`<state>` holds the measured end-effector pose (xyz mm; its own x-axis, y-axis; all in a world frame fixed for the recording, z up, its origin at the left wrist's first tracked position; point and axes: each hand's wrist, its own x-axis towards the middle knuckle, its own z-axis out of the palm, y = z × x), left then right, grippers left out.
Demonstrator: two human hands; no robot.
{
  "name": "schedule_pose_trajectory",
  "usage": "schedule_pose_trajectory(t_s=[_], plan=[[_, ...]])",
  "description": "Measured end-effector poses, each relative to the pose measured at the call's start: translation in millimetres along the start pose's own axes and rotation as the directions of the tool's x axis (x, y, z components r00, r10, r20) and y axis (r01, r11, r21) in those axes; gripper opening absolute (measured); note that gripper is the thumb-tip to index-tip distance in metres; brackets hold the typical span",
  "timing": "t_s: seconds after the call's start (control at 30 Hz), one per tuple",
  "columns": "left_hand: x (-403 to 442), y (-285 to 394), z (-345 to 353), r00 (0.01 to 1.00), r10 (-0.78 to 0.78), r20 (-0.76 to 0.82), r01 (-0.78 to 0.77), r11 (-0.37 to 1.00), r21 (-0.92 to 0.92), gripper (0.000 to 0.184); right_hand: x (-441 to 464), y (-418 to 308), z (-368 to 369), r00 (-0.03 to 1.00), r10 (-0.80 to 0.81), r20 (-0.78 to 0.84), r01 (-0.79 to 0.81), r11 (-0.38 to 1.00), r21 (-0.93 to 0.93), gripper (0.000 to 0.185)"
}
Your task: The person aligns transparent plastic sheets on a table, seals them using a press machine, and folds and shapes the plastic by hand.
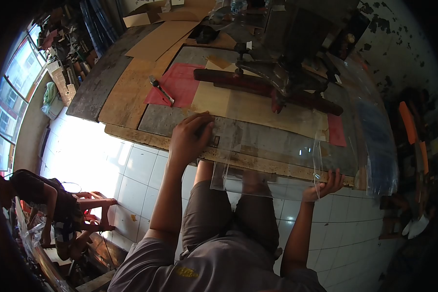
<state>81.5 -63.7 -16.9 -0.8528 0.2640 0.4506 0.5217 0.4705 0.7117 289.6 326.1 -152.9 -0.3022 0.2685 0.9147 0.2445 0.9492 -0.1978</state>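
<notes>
A clear plastic sheet (277, 151) lies over the worktable's front part and hangs past its edge. My left hand (192, 136) rests at the sheet's left side, fingers bent over the table; whether it grips the plastic cannot be made out. At the right front edge, my right hand (324, 187) holds the sheet's hanging corner. Beyond the hands, a dark red bar (267, 87) of a metal press spans the table above a cream sheet (219, 102). Red material (175, 85) shows at the left, with a small metal-ended tool (161, 91) on it.
Cardboard (160, 41) lies at the back left of the table. More clear and bluish plastic (382, 155) hangs at the right edge. Another person (36, 199) sits at the lower left near a red stool (97, 209). Orange strips (413, 136) stand at the far right.
</notes>
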Motion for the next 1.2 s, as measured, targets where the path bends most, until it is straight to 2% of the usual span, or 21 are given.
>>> schedule_pose_trajectory(t_s=[0.77, 1.0, 1.1, 1.2], plan=[[-1, -3, -2, 0.998, 0.059, -0.012, -0.058, 0.997, 0.042, 0.018, 4, -9, -2, 1.0, 0.025, -0.01, -0.025, 0.999, -0.034, 0.064], [-3, -2, -5, 0.996, 0.083, -0.02, -0.082, 0.995, 0.06, 0.018, 18, -18, -25, 0.994, 0.037, 0.1, -0.037, 0.999, -0.002, 0.055], [-5, -4, -5, 0.995, 0.099, -0.018, -0.097, 0.993, 0.06, 0.018, 33, -11, -39, 0.985, 0.115, 0.129, -0.137, 0.974, 0.181, 0.056], [-5, -4, -7, 0.995, 0.103, -0.011, -0.103, 0.994, 0.048, 0.02, 72, -12, -54, 0.921, 0.239, 0.306, -0.308, 0.931, 0.199, 0.051]])
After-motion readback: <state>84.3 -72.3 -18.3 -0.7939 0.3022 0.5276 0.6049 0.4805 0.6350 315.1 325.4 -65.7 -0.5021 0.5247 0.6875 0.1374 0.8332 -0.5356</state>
